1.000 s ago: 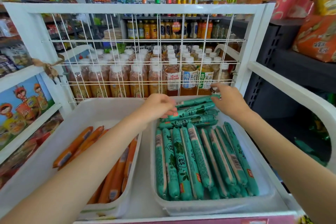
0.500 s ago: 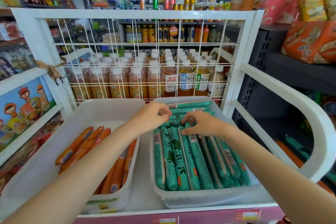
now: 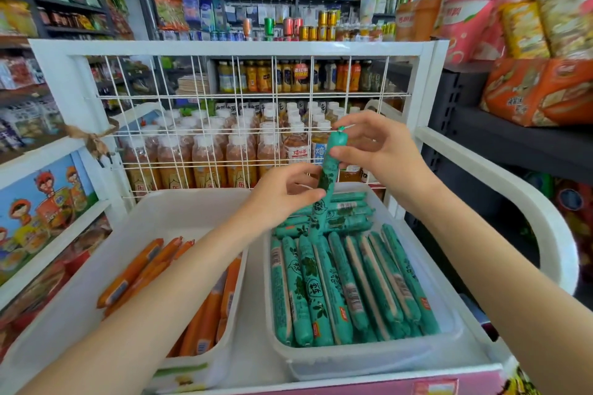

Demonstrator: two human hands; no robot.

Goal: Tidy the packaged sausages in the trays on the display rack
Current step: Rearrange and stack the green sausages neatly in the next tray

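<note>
One green packaged sausage (image 3: pixel 330 167) stands almost upright above the back of the right tray (image 3: pixel 362 359). My right hand (image 3: pixel 378 151) pinches its top end. My left hand (image 3: pixel 285 194) pinches its lower part. The right tray holds several green sausages (image 3: pixel 346 285) lying lengthwise in a row, with a few more laid crosswise at the back. In the left tray (image 3: pixel 179 212), several orange sausages (image 3: pixel 141 269) lie loosely, partly hidden by my left forearm.
Both trays sit on the white display rack (image 3: pixel 237 48), whose wire grid back panel stands right behind my hands. Bottled drinks (image 3: pixel 208 157) fill the shelf beyond the grid. A curved white rail (image 3: pixel 513 189) borders the right side. Snack shelves surround the rack.
Both hands rose from the sausages in the right tray, lifting one green sausage up and turning it nearly upright. The camera view has tilted upward.
</note>
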